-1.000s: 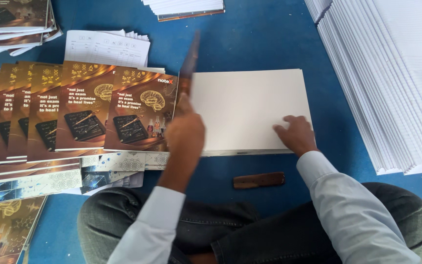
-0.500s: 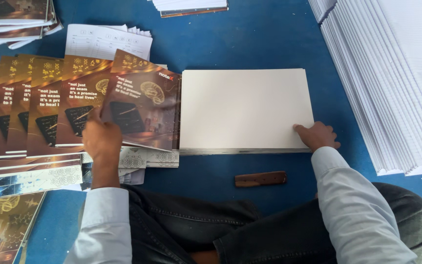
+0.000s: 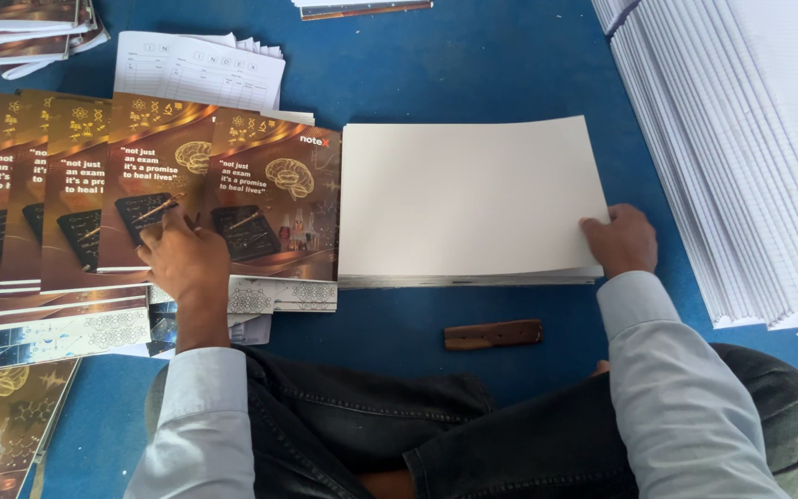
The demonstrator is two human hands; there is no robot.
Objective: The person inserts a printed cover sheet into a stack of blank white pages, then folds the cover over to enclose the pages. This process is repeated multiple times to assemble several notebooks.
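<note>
- Covers (image 3: 154, 185) come first on the left: brown and gold printed ones, fanned in an overlapping row on the blue counter (image 3: 473, 65), each lying partly over its neighbour. A careless drag on one could, I judge, pull the whole fan askew, since they only rest on each other.
- Left hand (image 3: 187, 261): my fingers press flat on the lower part of the covers near the right end of the fan. This grip is open, pinching nothing that I can see. The top cover (image 3: 274, 208) lies just right of my fingers, its right edge touching the white stack. If I slide instead of lifting, I may take two covers at once, or crease a corner.
- Loose patterned sheets (image 3: 270, 298) poke out below the fan, near my wrist. My sleeve could catch and scatter them.
- White page stack (image 3: 468, 194): a thick block of blank pages in the middle of the counter, edges fairly square. A cover set on it crooked would leave pages overhanging.
- Brown wooden tool (image 3: 493, 334) lies alone below the stack, apart from both hands; my knee could nudge it.
- Right hand (image 3: 622, 242): fingers curl over the stack's lower right corner, thumb side hidden, so this grip holds the corner of the pages. Too much push here could shear the top leaves leftward.
- Ruled paper pile (image 3: 741, 157) at far right leans in stepped layers, close to my right arm; an elbow bump might topple it.
</note>
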